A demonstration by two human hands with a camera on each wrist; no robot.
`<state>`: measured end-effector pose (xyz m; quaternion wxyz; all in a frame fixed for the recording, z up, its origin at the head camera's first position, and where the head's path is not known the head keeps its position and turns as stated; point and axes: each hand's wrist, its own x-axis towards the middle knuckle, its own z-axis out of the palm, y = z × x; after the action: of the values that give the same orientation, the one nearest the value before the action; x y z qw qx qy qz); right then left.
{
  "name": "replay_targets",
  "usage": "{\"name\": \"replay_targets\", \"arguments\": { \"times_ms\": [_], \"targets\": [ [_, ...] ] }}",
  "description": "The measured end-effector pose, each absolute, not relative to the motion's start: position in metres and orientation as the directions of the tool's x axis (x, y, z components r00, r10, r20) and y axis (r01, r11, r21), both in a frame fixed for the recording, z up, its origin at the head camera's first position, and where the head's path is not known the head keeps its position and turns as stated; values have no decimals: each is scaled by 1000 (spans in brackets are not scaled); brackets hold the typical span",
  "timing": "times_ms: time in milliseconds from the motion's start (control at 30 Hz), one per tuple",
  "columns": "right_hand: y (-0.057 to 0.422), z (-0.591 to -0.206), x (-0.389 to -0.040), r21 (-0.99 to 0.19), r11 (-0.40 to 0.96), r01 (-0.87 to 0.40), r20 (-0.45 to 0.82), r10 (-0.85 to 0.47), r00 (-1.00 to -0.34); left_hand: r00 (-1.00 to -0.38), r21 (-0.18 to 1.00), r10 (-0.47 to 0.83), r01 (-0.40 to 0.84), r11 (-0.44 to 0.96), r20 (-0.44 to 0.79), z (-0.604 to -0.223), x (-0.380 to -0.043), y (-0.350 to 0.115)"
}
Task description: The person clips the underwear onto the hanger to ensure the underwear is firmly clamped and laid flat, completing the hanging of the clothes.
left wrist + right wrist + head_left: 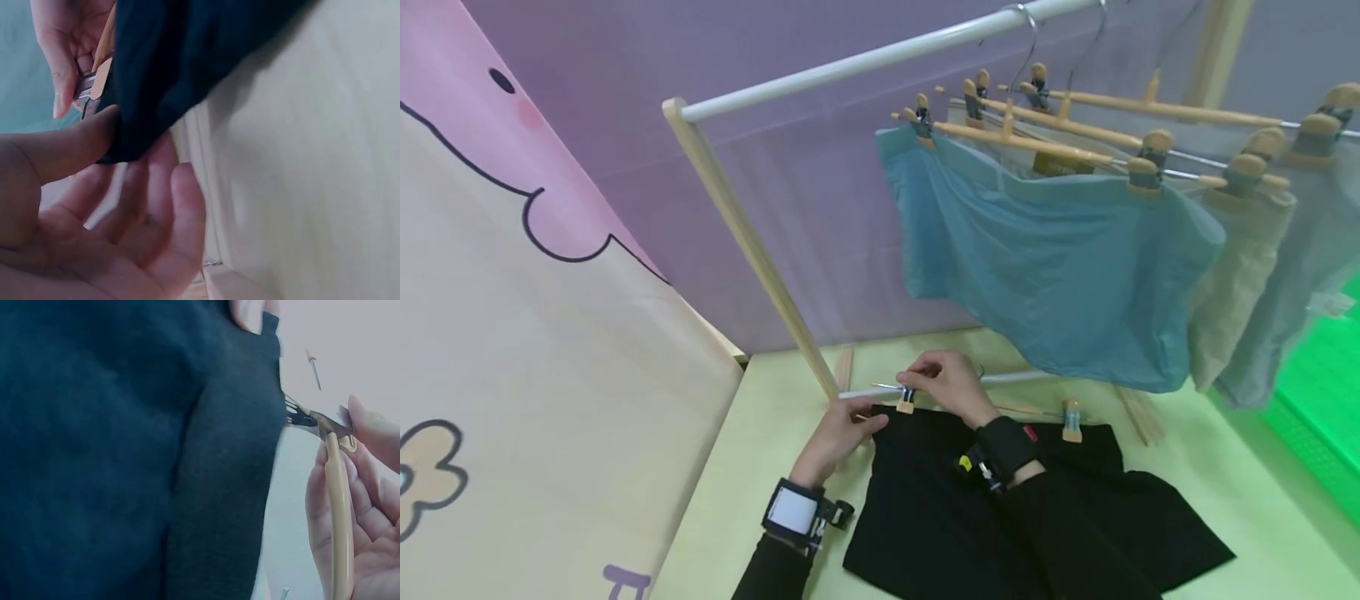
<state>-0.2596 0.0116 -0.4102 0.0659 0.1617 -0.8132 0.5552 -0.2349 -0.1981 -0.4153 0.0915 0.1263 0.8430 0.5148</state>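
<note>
Black shorts point(925, 508) lie spread over the pale table, waistband toward the rack. My left hand point(838, 435) pinches the waistband's left corner between thumb and fingers; the left wrist view shows the dark cloth point(169, 69) in that grip. Just right of it, my right hand point(951, 387) pinches the handle end of a wooden hanger clip point(906, 406). In the right wrist view, this clip's metal part point(303, 415) sits right at the waistband edge, and the hanger's wooden bar point(340, 519) runs past the palm. A second clip point(1072, 421) sits on the waistband farther right.
A rack with a white top rail point(880, 58) and wooden post point(752, 242) stands behind. Blue shorts point(1045, 267), beige shorts point(1240, 275) and a grey garment point(1300, 292) hang from clip hangers above the table's right side. A green basket point(1315, 417) stands at right.
</note>
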Motion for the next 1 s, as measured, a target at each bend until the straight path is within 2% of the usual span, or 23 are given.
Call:
{"name": "replay_targets", "arguments": {
  "times_ms": [100, 367, 600, 767, 1000],
  "targets": [
    [9, -409, -259, -875, 333, -351, 290, -219, -932, -954, 901, 298, 113, 419, -19, -415, -236, -199],
    [7, -412, -258, -874, 390, -291, 205, -245, -947, -953, 937, 301, 78, 342, -30, -415, -235, -195],
    [14, -415, -257, -856, 427, -291, 199, -247, -948, -955, 927, 293, 63, 369, -52, -422, -234, -189],
    [34, -409, -242, -838, 462, -292, 184, -264, -947, -954, 926, 289, 35, 375, -81, -425, -232, -188],
    [84, -392, -222, -725, 588, -358, 237, -275, -932, -958, 922, 274, 26, 385, -88, -423, -230, -194]
  ]
}}
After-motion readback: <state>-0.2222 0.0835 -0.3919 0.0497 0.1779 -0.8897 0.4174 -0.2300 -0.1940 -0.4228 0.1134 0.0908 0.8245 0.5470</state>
